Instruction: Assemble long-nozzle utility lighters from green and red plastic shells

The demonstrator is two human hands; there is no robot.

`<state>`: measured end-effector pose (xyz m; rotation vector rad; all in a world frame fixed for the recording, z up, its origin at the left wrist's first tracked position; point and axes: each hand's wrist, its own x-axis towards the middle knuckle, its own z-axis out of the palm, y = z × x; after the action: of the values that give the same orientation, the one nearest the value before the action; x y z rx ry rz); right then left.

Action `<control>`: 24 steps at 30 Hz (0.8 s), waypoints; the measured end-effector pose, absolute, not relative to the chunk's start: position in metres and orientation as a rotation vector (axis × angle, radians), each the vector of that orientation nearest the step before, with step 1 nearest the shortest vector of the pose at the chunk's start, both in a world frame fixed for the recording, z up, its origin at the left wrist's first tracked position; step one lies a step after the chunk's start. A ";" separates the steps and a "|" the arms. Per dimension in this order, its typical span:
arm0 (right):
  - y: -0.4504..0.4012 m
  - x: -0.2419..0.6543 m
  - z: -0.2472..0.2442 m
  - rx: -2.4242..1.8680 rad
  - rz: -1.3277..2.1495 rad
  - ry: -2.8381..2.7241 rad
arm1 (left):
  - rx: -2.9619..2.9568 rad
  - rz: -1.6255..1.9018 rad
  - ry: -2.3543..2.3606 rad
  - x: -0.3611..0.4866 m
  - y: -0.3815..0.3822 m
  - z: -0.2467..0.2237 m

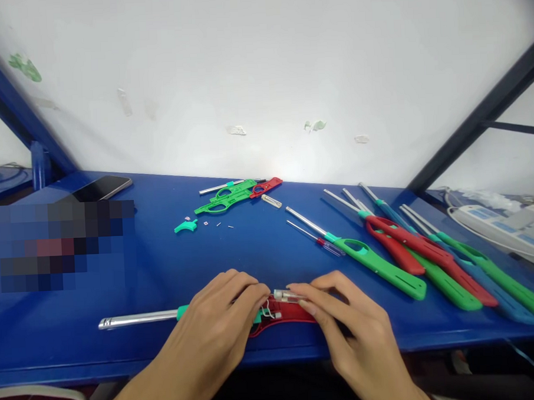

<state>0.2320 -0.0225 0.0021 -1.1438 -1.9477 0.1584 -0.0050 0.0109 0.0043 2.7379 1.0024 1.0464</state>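
Note:
Near the table's front edge lies an opened gas lighter with a red half shell [296, 312], its silver tube [139, 319] pointing left. My left hand [225, 320] is closed around its teal front part, thumb and fingertips pressed together beside a thin white hose [267, 309]. Between the fingers of my right hand [354, 320] is a small clear fuel tank [285, 295], tilted slightly over the shell. The fingers hide much of the shell's inside and part of the tank.
Whole lighters, one green [380, 269], lie at right beside a screwdriver [324, 242]. Further back are green half shells [227, 199], another clear tank [271, 201], a teal trigger [186, 226] and tiny parts. A phone [102, 188] rests at left; a white wall [261, 76] stands behind.

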 end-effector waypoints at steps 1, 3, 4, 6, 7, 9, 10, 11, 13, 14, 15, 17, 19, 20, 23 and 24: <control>-0.023 0.232 0.002 -1.149 0.184 -1.943 | 2.749 1.036 0.997 -0.005 0.011 0.004; -0.024 0.233 0.001 -1.153 0.211 -1.950 | 2.766 1.035 0.990 -0.005 0.010 0.005; -0.024 0.234 0.000 -1.156 0.220 -1.957 | 2.769 1.043 0.996 -0.005 0.010 0.005; -0.025 0.234 -0.001 -1.160 0.238 -1.974 | 2.770 1.060 1.012 -0.004 0.010 0.005; -0.026 0.234 -0.002 -1.161 0.245 -1.983 | 2.772 1.065 1.018 -0.004 0.010 0.005; -0.026 0.234 -0.003 -1.153 0.239 -1.994 | 2.777 1.079 1.022 -0.003 0.011 0.005; -0.025 0.234 -0.003 -1.142 0.226 -1.999 | 2.780 1.092 1.014 -0.003 0.011 0.005; -0.025 0.234 -0.003 -1.133 0.212 -2.003 | 2.781 1.104 1.007 -0.003 0.011 0.005; -0.024 0.233 -0.002 -1.114 0.195 -2.006 | 2.787 1.124 0.995 -0.003 0.011 0.005; -0.024 0.233 -0.002 -1.110 0.193 -2.009 | 2.793 1.126 0.990 -0.003 0.011 0.005; -0.024 0.233 -0.002 -1.109 0.195 -2.012 | 2.800 1.124 0.986 -0.003 0.011 0.006; -0.024 0.234 -0.002 -1.106 0.201 -2.015 | 2.814 1.120 0.980 -0.003 0.011 0.006; -0.025 0.234 -0.003 -1.105 0.205 -2.024 | 2.821 1.119 0.982 -0.004 0.011 0.006; -0.025 0.234 -0.003 -1.107 0.202 -2.031 | 2.821 1.119 0.987 -0.004 0.011 0.006; -0.024 0.234 -0.004 -1.127 0.176 -2.043 | 2.803 1.121 0.990 -0.004 0.012 0.004; -0.023 0.234 -0.004 -1.132 0.163 -2.037 | 2.791 1.129 0.989 -0.004 0.013 0.004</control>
<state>0.2340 -0.0235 -0.0044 -1.1318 -2.0371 0.1630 -0.0042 0.0126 0.0041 2.7906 0.9885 1.1290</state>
